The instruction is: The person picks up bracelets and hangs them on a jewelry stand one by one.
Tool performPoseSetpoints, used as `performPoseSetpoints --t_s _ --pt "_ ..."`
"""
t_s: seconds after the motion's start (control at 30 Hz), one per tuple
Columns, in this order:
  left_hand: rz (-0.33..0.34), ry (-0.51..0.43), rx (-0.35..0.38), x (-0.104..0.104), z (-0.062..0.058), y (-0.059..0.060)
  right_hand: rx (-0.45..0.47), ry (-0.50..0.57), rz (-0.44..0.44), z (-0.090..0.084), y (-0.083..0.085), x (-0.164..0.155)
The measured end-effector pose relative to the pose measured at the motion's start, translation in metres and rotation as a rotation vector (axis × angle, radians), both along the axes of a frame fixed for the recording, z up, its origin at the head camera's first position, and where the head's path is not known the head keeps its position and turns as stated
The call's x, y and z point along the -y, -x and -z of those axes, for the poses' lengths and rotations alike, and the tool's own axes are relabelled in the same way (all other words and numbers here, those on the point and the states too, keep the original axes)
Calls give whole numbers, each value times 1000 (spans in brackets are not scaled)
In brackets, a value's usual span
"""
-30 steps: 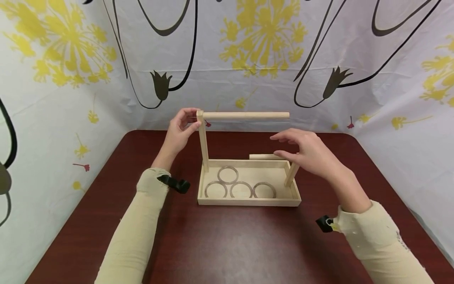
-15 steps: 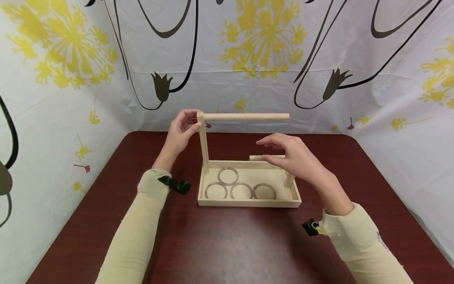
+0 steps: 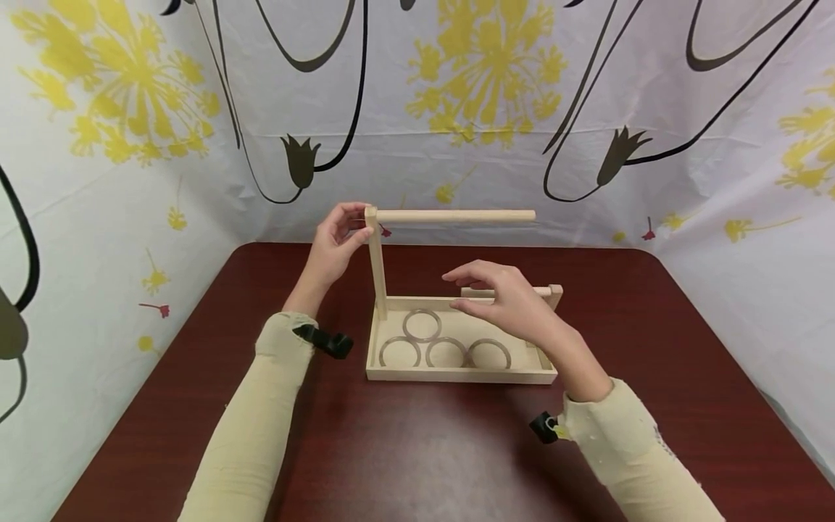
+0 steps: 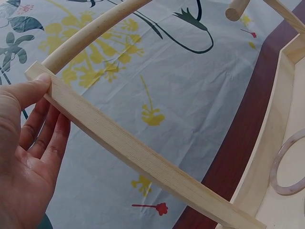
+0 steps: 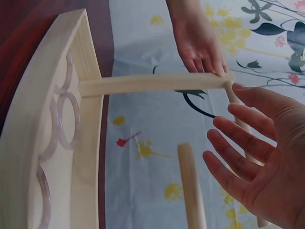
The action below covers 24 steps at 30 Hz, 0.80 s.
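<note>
A shallow wooden tray carries a tall square post at its left end, with a long dowel reaching right from the top. My left hand pinches the post's top, thumb on the near face and fingers behind, as the left wrist view also shows. Over the tray's right half hovers my right hand, fingers loosely spread, holding nothing. Beyond it, a lower dowel runs left from a shorter post, partly hidden by that hand. Several pale brownish bangle-like rings lie flat in the tray.
The stand rests on a dark red-brown table. A white cloth with yellow flowers and dark stems hangs behind and at both sides. Small black wrist cameras, such as the left one, sit at the sleeves.
My right hand has moved left and slightly toward the tray's middle, uncovering the top of the shorter post. My left hand stays on the tall post.
</note>
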<state>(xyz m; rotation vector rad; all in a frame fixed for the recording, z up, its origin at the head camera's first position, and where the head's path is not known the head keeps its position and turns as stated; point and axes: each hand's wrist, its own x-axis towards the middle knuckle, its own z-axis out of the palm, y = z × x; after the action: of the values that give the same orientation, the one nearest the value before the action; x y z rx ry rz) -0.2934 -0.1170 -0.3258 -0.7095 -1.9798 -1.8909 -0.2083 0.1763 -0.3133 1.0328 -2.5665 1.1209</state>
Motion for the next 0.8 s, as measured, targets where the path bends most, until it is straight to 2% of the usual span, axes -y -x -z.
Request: performPoseSetpoints --t_s 0.47,0.8 --pt "0 0 13 1 2 2 104 64 -72 23 3 37" --pt "7 -4 15 1 1 1 279 156 -82 54 6 63"
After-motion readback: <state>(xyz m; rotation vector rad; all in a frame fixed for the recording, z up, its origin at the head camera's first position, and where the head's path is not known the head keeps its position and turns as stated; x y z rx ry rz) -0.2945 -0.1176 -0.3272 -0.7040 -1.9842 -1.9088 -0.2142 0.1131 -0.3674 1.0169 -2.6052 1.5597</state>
